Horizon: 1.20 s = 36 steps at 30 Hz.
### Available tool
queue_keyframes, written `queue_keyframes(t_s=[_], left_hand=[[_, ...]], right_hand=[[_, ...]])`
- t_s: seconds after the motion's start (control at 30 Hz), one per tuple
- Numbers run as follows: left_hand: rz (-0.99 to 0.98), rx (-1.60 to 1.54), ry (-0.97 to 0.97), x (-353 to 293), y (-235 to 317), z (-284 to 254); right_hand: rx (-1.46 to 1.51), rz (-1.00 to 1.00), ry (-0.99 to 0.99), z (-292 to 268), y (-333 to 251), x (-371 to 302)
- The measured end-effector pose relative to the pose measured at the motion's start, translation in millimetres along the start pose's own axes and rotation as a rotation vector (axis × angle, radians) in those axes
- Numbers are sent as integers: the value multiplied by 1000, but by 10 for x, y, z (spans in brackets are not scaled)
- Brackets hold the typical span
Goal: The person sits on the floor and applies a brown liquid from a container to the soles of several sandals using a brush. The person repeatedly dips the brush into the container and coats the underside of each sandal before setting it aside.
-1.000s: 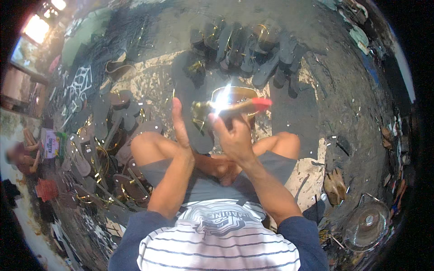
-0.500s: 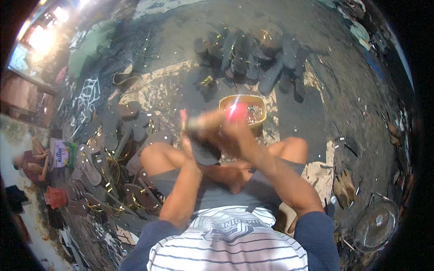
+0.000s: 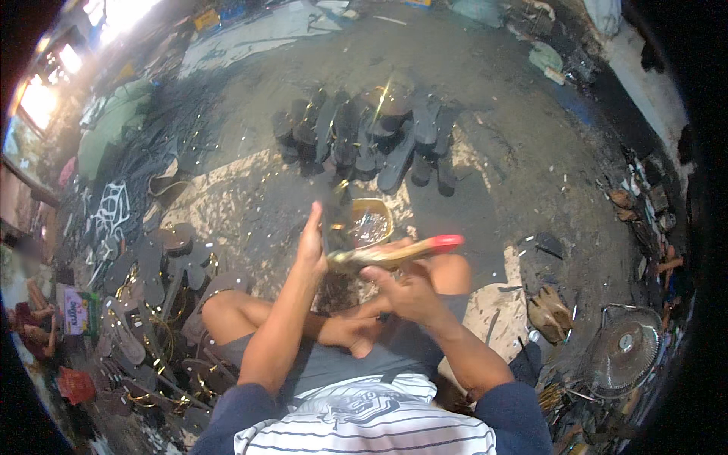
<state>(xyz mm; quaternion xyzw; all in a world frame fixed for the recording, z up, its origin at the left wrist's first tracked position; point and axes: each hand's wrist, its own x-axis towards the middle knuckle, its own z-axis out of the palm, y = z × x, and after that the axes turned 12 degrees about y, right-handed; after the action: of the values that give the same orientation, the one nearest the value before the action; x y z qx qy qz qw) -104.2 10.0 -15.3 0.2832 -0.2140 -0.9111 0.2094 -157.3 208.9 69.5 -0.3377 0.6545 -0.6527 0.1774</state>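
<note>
My left hand point(image 3: 309, 244) is raised in front of my lap, gripping a dark sandal sole point(image 3: 334, 208) that stands nearly edge-on and is blurred. My right hand point(image 3: 413, 292) is wrapped round a wooden-handled tool point(image 3: 402, 252) with a red end pointing right. Its other end meets the lower part of the sole beside my left hand; motion smears it, so its kind is unclear. Just beyond the hands sits a yellow-rimmed tub point(image 3: 390, 220) with shiny contents that I cannot make out.
A row of dark sandals point(image 3: 364, 140) stands on the floor ahead. More sandals with gold straps point(image 3: 125, 334) are heaped at my left. A round fan point(image 3: 626, 345) and a brown shoe-shaped piece point(image 3: 550, 315) lie to the right. Another person point(image 3: 38, 318) is at the far left.
My right hand has moved right and down from in front of the tub, with the tool now lying sideways. My left hand has turned the sole more edge-on. The whole view has shifted.
</note>
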Motion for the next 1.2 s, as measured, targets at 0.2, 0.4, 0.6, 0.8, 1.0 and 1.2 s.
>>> queue_keyframes(t_s=[0.2, 0.4, 0.6, 0.8, 1.0, 1.2], left_hand=[[291, 384, 335, 1516, 391, 467], [519, 769, 232, 406, 741, -166], [884, 994, 689, -1911, 1534, -1127], [872, 1768, 1554, -3535, 2090, -2186], [982, 1649, 1626, -3350, 1923, -2293], [1049, 1167, 910, -2862, 1273, -1562]], right_hand=[[-167, -231, 260, -382, -352, 179], [-259, 87, 475, -427, 91, 223], [-301, 222, 387, -479, 523, 371], [-420, 249, 239, -441, 800, 676], [-642, 97, 0, 260, 1031, 997], [-962, -282, -110, 539, 1798, 1226]])
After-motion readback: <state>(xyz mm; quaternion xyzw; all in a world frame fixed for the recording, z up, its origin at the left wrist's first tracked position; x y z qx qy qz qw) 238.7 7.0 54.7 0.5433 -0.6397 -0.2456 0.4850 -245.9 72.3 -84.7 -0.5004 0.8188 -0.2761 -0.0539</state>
